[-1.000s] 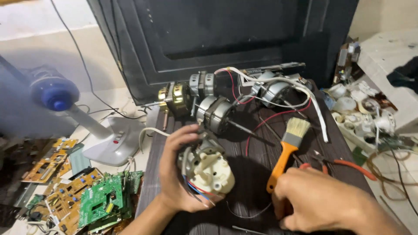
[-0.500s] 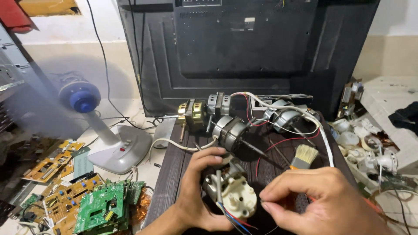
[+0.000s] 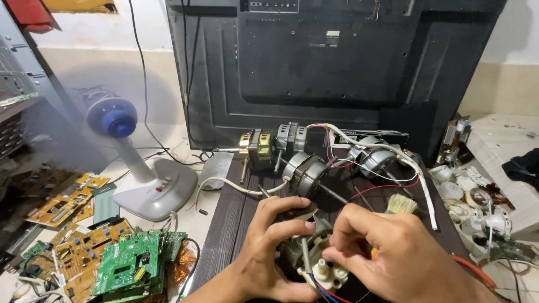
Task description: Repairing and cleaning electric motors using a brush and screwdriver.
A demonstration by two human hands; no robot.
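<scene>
A second ago the right hand lay off to the side by the brush handle; now it has come across to the small fan motor, its fingers pinched at the motor's cream plastic end, where blue, red and black wires leave. The left hand still grasps the motor from the left, fingers curled over the dark metal body and the thumb on top. The motor is held low in view, just above the front part of the dark wood-grain table. The view has also tilted up since then, so more of the black back panel of the television shows.

The paint brush lies on the table behind the right hand, which hides its handle; only the pale bristles show. Further back on the table lie other motors: a brass-coloured one, a grey one and another tangled in red and white wires. To the left of the table a white desk fan spins, its blades blurred, and green and orange circuit boards lie heaped in front of it. White parts lie scattered at the right.
</scene>
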